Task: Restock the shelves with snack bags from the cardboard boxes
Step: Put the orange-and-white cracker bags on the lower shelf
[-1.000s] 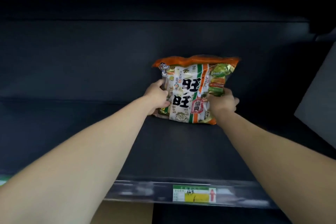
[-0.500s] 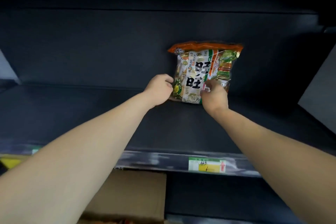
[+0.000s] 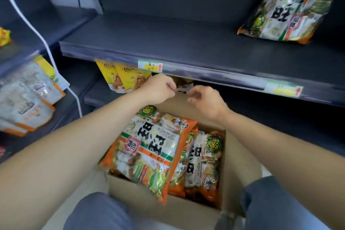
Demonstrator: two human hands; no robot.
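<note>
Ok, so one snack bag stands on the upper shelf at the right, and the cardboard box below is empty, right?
No. The head view shows the cardboard box holding several snack bags, an orange bag on top. The rest is right: one snack bag stands on the upper shelf at the right.

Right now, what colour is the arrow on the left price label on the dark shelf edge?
Red, on the white-and-green paper price label; head view.
</note>
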